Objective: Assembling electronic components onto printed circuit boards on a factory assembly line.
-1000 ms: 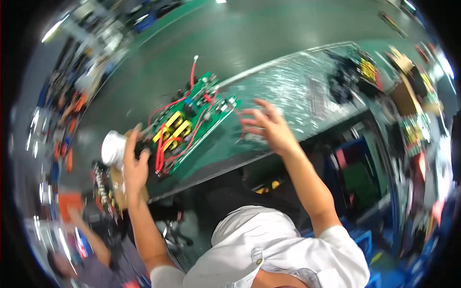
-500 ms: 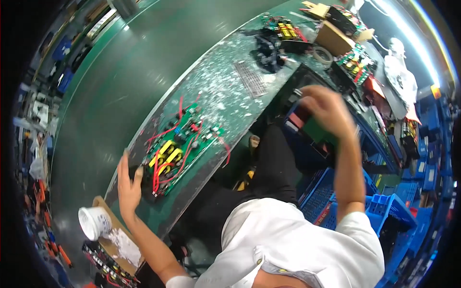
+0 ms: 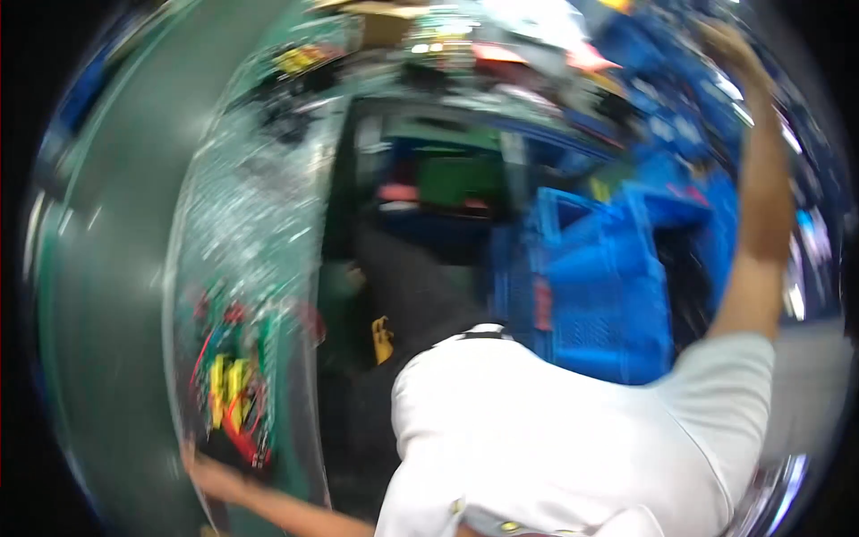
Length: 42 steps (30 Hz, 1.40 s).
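Observation:
A green circuit board [image 3: 268, 358] with yellow-wrapped parts and red wires lies at the left, on the bench along the conveyor-like green surface. My left hand [image 3: 213, 476] is at the near end of this board, beside its black part; blur hides how its fingers lie and whether they touch it. Far out at the upper right, my right hand [image 3: 732, 52] is raised at the end of a stretched arm, close to the blue bins. Motion smears its fingers, so anything in them cannot be made out.
Blue plastic crates [image 3: 599, 286] stand to my right. Under the far bench, an open dark compartment holds a green piece [image 3: 461, 183]. More boards [image 3: 309, 58] and clutter cover the far bench. Blue bins [image 3: 662, 116] line the upper right.
The view has turned to the right and blurred. My right hand has gone from above the dark compartment out to the far right. My left hand stays near the board's near end.

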Each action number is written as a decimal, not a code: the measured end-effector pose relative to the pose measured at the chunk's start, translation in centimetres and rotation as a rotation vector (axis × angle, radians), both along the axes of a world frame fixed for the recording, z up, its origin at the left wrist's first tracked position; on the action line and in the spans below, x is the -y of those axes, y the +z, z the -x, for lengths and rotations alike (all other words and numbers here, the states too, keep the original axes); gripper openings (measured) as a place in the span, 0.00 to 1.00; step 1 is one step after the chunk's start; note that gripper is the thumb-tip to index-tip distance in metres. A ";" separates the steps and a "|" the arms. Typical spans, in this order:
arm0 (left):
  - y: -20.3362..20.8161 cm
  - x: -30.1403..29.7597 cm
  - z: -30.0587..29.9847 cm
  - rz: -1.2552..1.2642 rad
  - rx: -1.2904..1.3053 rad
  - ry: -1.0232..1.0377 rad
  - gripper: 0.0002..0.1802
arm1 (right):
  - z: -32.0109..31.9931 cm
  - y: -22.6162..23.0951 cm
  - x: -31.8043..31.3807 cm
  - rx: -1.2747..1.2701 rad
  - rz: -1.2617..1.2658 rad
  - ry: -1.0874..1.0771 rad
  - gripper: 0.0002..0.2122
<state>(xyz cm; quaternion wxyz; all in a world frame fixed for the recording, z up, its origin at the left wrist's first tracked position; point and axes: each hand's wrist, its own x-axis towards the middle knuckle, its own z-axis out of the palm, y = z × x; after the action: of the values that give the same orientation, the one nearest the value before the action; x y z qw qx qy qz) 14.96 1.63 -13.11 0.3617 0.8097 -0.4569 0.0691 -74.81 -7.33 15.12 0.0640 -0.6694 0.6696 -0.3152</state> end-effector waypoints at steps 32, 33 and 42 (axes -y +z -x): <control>-8.6 1.2 -0.5 0.210 -0.544 -0.125 0.21 | -3.2 -24.7 -20.1 0.326 -1.005 -0.501 0.14; -9.2 1.4 -0.4 0.256 -0.691 -0.110 0.21 | -3.9 -23.8 -19.9 0.310 -1.011 -0.498 0.14; -9.7 2.0 -0.1 0.246 -0.713 -0.119 0.19 | 6.6 -27.2 -23.1 0.358 -1.078 -0.608 0.15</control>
<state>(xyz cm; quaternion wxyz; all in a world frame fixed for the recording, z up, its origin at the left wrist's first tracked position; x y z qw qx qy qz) 15.01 -0.35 -22.76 0.5960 0.7054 -0.3370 -0.1836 -81.41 15.76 -12.03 0.4101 -0.2609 0.8728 -0.0455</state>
